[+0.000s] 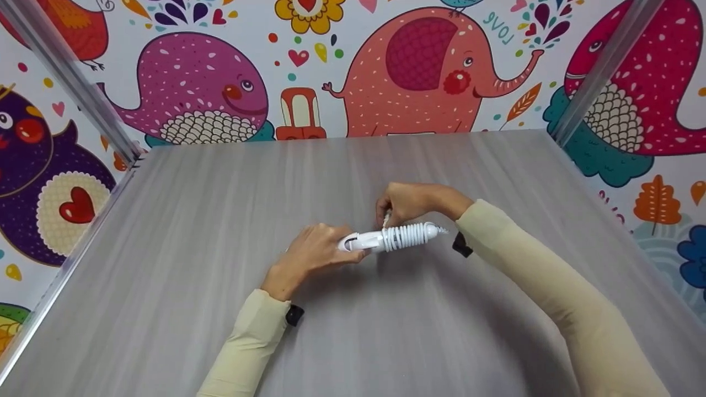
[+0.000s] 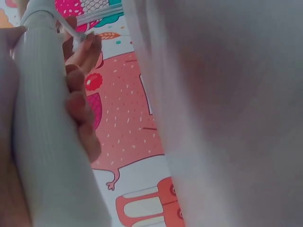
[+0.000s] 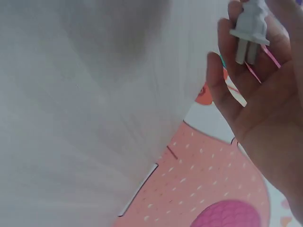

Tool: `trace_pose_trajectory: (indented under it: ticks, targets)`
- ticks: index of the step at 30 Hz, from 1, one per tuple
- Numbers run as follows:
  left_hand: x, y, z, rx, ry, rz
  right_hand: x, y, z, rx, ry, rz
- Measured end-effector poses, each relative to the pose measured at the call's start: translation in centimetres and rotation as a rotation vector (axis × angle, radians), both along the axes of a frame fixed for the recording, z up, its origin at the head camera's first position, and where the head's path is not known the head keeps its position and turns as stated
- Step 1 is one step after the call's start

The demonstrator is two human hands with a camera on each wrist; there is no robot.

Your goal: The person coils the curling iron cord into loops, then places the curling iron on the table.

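Note:
A white hair iron (image 1: pixel 361 241) is held level above the table in my left hand (image 1: pixel 317 248), fingers on one side and thumb on the other. In the left wrist view its smooth white body (image 2: pixel 45 118) lies in that hand. White cord (image 1: pixel 405 237) is wound in several coils round the right part of the iron. Over the coils, my right hand (image 1: pixel 407 204) holds the cord's end. Seen in the right wrist view, a white two-pin plug (image 3: pixel 251 28) is pinched between the thumb and fingers of that hand (image 3: pixel 270 104), pins pointing toward the palm.
A grey wood-grain table (image 1: pixel 193 220) spreads under both hands. Behind it stands a wall (image 1: pixel 309 60) with cartoon animals. Metal posts (image 1: pixel 71 77) rise at the table's far corners. A black wrist camera (image 1: pixel 295 315) sits at each sleeve.

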State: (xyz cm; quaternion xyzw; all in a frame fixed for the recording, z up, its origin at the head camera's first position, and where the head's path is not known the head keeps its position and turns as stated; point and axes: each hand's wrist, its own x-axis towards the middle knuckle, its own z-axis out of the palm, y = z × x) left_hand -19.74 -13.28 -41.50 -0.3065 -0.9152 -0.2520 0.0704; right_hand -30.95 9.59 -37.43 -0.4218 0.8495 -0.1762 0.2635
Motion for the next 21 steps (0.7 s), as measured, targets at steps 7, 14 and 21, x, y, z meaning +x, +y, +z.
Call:
trace_pose_trajectory:
  ticks: [7, 14, 21]
  targets:
    - [-0.2, 0.5, -0.3, -0.025, -0.069, -0.008, 0.6, -1.0, 0.6, -0.016, 0.098, 0.069]
    - [-0.5, 0.7, -0.8, -0.036, -0.13, 0.044, 0.6, -1.2, 1.3, -0.029, 0.122, 0.011]
    - [-0.5, -0.1, -1.4, -0.088, -0.242, 0.131, 1.3, -2.4, -0.1, -0.053, 0.116, -0.133]
